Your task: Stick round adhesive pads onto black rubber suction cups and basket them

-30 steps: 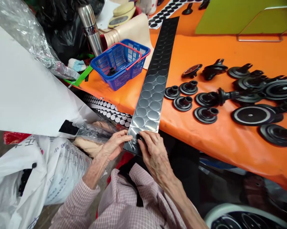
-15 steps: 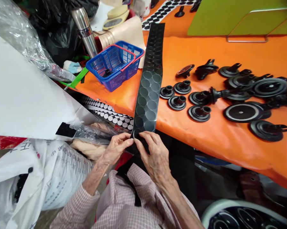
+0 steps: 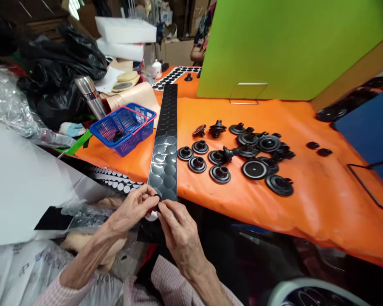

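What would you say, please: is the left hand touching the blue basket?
Apart: the head view shows the left hand below the blue basket in the picture, with orange table cover visible between them.

The left hand (image 3: pixel 132 211) and right hand (image 3: pixel 182 233) are bare. The left sleeve (image 3: pixel 65 290) is pale pink and finely checked, like the garment (image 3: pixel 176 275) below.

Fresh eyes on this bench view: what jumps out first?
Probably the bright orange table covering across the middle and right, with the big green panel behind it. Next, the black disc-based parts scattered mid-table. Then the long black strip of circles left of them, with the left hand and right hand meeting over its near end at a small dark piece.
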Tool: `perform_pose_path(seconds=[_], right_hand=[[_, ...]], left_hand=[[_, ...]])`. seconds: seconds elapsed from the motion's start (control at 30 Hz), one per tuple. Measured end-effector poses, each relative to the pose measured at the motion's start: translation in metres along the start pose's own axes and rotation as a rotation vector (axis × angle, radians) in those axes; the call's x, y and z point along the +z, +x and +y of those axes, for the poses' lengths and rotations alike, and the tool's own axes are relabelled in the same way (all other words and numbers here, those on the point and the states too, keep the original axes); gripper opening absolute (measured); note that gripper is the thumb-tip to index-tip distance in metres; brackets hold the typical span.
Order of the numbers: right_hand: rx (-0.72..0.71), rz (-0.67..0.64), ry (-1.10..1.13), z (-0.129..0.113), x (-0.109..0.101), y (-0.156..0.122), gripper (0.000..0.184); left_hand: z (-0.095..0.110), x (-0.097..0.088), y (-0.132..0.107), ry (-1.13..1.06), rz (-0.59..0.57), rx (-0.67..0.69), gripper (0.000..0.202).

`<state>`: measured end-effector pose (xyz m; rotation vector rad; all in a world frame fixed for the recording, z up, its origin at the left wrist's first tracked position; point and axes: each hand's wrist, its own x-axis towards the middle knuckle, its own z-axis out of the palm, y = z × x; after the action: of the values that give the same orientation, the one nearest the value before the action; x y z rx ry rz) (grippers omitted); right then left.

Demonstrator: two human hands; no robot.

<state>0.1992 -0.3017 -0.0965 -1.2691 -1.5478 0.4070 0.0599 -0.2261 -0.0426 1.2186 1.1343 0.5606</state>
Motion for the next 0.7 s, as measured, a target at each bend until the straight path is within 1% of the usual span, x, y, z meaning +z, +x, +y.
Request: perform_pose_path(seconds=[0.03,0.1,0.17,0.2,0.23,0.27,0.3,0.33,0.37,0.43,0.47,0.53,0.57,0.6,0.63,0.7], right_hand=[[0.088,0.005,0.087,0.001,-0.003,0.003,0.026],[0.318,0.054,0.266,0.006,-0.01,0.009,0.022],[0.522,0.163,0.372,0.014,-0.02,0.014,0.018],[0.584,0.232,0.39,0.019,-0.025,0.017,0.019],[0.619,0.299,0.391,0.024,-0.03,0.019,0.022],[0.638,0.364,0.384,0.029,-0.036,0.02,0.024],[0.646,0.408,0.373,0.034,-0.043,0.02,0.025],[0.647,0.421,0.36,0.038,-0.05,0.02,0.025],[0.645,0.409,0.346,0.042,-0.056,0.018,0.025],[0.649,0.344,0.313,0.05,-0.069,0.012,0.025],[0.655,0.306,0.296,0.053,-0.075,0.009,0.025],[0.667,0.249,0.257,0.058,-0.084,0.004,0.024],[0.663,0.228,0.236,0.059,-0.087,0.002,0.024],[0.646,0.215,0.209,0.06,-0.09,0.001,0.023],[0.611,0.209,0.177,0.061,-0.091,0.002,0.022],[0.533,0.188,0.122,0.06,-0.092,0.005,0.02]], left_hand=[[0.006,0.006,0.006,-0.027,-0.011,0.007,0.02],[0.015,0.018,0.02,-0.047,-0.053,0.03,0.018],[0.021,0.029,0.035,0.038,-0.149,0.067,0.019],[0.024,0.034,0.045,0.114,-0.15,0.112,0.02],[0.026,0.04,0.057,0.201,-0.096,0.18,0.021],[0.029,0.046,0.07,0.289,-0.006,0.263,0.023],[0.032,0.053,0.085,0.364,0.085,0.354,0.025],[0.033,0.06,0.1,0.413,0.135,0.432,0.028],[0.034,0.067,0.116,0.439,0.127,0.486,0.031],[0.034,0.08,0.143,0.442,-0.01,0.527,0.031],[0.033,0.085,0.152,0.427,-0.061,0.53,0.028],[0.03,0.088,0.161,0.408,-0.079,0.515,0.02],[0.029,0.087,0.16,0.361,-0.084,0.473,0.017],[0.029,0.085,0.156,0.268,-0.11,0.398,0.018],[0.028,0.081,0.149,0.136,-0.15,0.291,0.022],[0.027,0.072,0.132,-0.169,-0.222,0.04,0.028]])
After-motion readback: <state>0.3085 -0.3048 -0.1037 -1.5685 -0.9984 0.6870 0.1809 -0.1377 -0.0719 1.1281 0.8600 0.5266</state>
